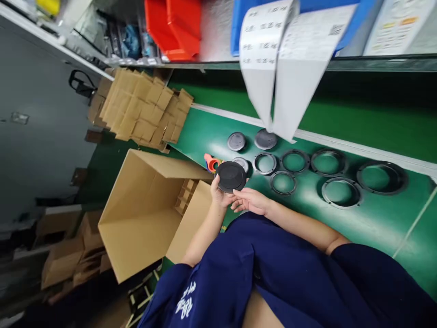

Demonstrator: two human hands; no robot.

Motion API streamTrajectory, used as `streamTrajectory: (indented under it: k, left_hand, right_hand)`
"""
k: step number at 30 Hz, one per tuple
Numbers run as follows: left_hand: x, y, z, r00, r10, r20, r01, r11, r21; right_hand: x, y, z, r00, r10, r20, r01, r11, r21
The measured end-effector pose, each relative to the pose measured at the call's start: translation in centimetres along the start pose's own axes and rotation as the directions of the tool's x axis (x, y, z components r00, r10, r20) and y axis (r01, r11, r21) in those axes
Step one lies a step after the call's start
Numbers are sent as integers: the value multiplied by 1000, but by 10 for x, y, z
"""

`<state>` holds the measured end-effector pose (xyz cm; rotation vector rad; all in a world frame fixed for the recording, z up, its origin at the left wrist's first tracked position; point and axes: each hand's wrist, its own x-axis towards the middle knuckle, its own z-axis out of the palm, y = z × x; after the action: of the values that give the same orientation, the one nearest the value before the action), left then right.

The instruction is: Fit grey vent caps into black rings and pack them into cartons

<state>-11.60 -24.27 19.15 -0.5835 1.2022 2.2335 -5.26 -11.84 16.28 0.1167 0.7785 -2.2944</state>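
Observation:
Both my hands hold a round black plastic cover (231, 176) over the near edge of the green table. My left hand (221, 193) grips its left and lower rim. The fingertips of my right hand (251, 200) pinch its lower right edge. Just behind it sits a grey disc (241, 163), partly hidden by the cover. Two more round dark covers, one on the left (236, 141) and one on the right (266, 139), lie farther back. To the right are several black rings, among them a small ring (283, 183) and a larger ring (342, 205).
A large open carton (136, 228) with cardboard dividers inside stands at left. Flattened cardboard (143, 107) is stacked beyond it. An orange tape-like item (211, 162) lies by the cover. Printed label strips (300, 68) hang from the shelf, near red bins (174, 29).

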Motion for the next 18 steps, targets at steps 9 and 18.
streamTrajectory:
  k: [9, 18]
  left_hand:
    - [-53, 17, -30, 994, 112, 10, -109, 983, -150]
    - [-69, 7, -39, 989, 42, 143, -10, 977, -214]
  right_hand:
    - [-10, -42, 9, 689, -689, 225, 384, 83, -920]
    - [20, -14, 6, 759, -614, 217, 317, 58, -947]
